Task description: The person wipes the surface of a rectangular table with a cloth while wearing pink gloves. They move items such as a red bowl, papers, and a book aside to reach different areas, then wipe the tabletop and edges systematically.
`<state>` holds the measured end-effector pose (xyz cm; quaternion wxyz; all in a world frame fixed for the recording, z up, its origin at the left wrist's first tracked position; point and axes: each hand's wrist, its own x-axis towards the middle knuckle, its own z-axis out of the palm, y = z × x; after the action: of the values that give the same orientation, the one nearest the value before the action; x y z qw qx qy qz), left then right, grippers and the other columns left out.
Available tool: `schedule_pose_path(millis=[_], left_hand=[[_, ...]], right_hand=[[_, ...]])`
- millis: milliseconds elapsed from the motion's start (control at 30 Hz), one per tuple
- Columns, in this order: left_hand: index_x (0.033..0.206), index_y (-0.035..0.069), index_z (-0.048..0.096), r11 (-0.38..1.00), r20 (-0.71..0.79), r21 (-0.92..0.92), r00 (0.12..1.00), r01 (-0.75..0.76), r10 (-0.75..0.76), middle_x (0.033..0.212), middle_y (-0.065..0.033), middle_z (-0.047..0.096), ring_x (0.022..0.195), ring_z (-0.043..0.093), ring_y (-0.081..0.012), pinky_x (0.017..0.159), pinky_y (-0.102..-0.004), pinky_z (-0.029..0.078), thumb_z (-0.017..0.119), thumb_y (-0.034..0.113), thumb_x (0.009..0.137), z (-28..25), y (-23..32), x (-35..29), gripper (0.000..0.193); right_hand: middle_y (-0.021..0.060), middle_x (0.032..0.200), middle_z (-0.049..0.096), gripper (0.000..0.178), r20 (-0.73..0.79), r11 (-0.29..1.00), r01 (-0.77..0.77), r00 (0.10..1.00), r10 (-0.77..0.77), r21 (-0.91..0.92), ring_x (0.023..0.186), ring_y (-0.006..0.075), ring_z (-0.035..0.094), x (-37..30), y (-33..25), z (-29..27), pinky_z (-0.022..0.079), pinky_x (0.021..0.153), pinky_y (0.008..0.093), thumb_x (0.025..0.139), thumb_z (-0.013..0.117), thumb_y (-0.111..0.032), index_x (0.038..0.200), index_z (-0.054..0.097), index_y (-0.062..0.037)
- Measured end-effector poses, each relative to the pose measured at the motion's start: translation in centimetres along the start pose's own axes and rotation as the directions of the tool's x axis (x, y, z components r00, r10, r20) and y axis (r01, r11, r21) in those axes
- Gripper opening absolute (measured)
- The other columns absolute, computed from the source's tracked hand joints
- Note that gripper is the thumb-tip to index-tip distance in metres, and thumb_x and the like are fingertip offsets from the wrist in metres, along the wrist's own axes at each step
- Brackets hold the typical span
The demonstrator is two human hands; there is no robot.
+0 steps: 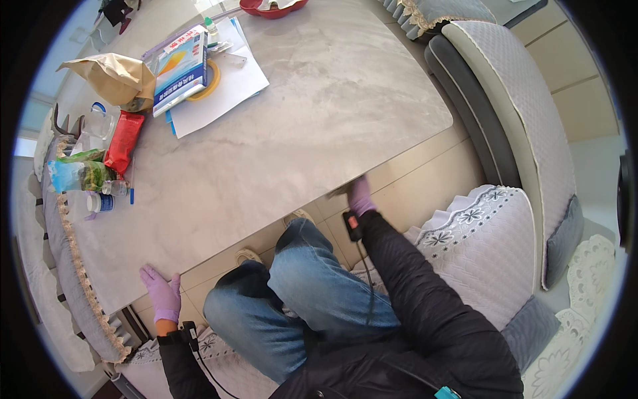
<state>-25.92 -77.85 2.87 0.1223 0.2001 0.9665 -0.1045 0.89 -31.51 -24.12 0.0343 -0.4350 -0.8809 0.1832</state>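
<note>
My left hand (161, 292), in a light purple glove, rests on the near left edge of the grey marbled table (266, 159). Its fingers lie flat on the top with the thumb spread apart. At the table's near edge, farther right, is my right hand (361, 195), also gloved in purple. It looks closed, its fingers partly hidden and blurred. A small grey-brown thing (339, 191) shows beside it, against the edge, too smeared to name.
On the table's left stand a red packet (124, 141), a blue-labelled jar (100, 202), a clear pitcher (98, 122) and a brown paper bag (116, 78). Farther back, a boxed item (181, 70) and yellow tape roll (211, 81) lie on papers. A padded sofa (518, 100) curves along the right.
</note>
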Motion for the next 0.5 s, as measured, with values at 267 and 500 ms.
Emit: schedule_pose_path(millis=[267,500], left_hand=[[0.155,-0.013,0.011,0.998,-0.093,0.025,0.994,-0.052,0.054,0.159,-0.0393,0.014,0.150,0.017,-0.0510,0.124,-0.0486,0.020,0.065,0.041,0.096,1.4,-1.0,0.0,0.097],[0.155,-0.012,0.011,1.000,-0.057,0.025,0.998,-0.001,0.003,0.159,-0.0389,0.015,0.150,0.017,-0.0506,0.124,-0.0486,0.020,0.067,0.039,0.095,1.4,-0.8,0.0,0.097]], right_hand=[[0.0235,0.094,0.070,0.018,0.070,0.975,-0.082,0.993,0.098,-0.206,0.090,0.0386,0.068,1.0,7.3,-3.0,0.054,0.078,0.0475,0.092,0.056,-0.012,0.101,0.069,-0.0033],[0.0167,0.110,0.069,0.030,0.003,0.822,-0.298,0.941,0.339,0.486,0.100,0.0303,0.066,4.9,9.7,-8.6,0.052,0.087,0.0390,0.097,0.049,-0.013,0.121,0.062,-0.0013]])
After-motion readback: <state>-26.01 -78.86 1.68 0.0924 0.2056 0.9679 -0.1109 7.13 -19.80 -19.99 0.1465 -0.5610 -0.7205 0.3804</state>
